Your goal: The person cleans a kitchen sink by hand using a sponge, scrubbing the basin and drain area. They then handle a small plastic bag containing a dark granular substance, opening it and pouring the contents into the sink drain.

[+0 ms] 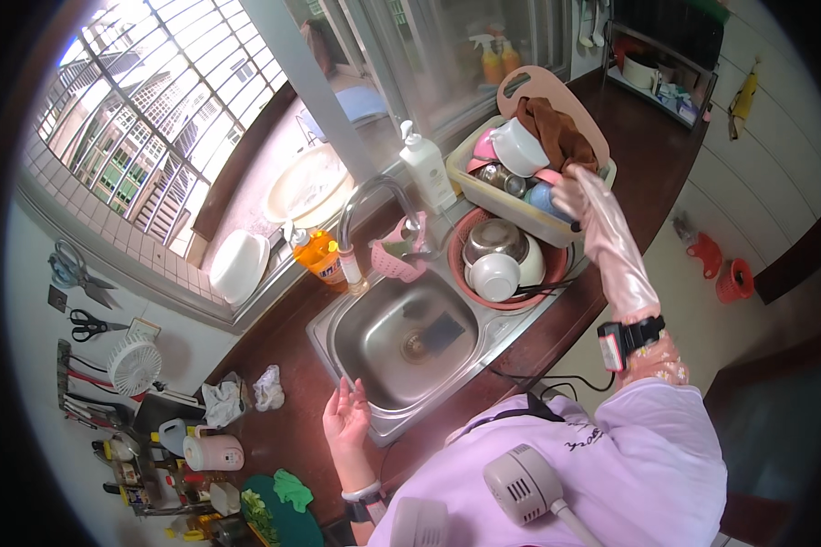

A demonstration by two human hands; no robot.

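Note:
My right hand [569, 195] is at the right rim of a cream plastic basin [520, 213], its fingers on the edge of a brown cloth [554, 133]; whether they grip it is unclear. The basin holds a white pot [520, 147], pink and blue bowls and a metal vessel, with a pink cutting board [588, 126] leaning at its back. My left hand [347, 414] is palm up with fingers apart, holding nothing, at the near left edge of the steel sink [383, 369]. A dark flat piece lies by the drain.
Beside the sink, a red colander [460, 273] holds a metal bowl, white bowls and chopsticks. The faucet [345, 222], a pink sink caddy [397, 260], an orange soap bottle [320, 258] and a white pump bottle [427, 171] stand behind. Plastic bags [226, 400] and a pink kettle [213, 451] are at left.

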